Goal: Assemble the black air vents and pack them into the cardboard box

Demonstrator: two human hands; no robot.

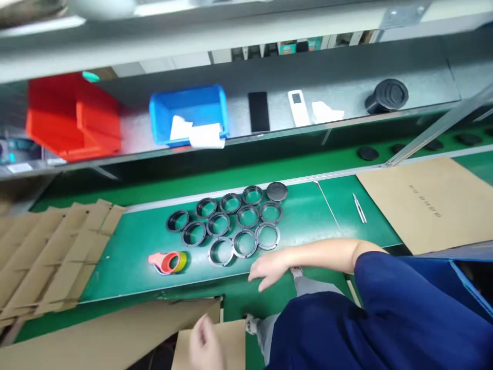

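Note:
My right hand (269, 268) hangs over the front edge of the green table (134, 246), fingers apart and holding nothing, just in front of several black rings (245, 243) that stand in rows. A round black lid (277, 191) is at the back end of these rows. Low in the view, my left hand (206, 341) is blurred by motion above a cardboard box; its fingers are too smeared to read. Left of the rings lies a red tape dispenser (162, 262) with a yellow roll.
Stacked cardboard partitions (73, 252) fill the left side. A cutter knife (359, 208) and a flat cardboard sheet (431, 203) lie to the right. On the shelf above are a red bin (96, 121), a blue bin (192, 108), a phone (259, 111) and black round parts (389, 96).

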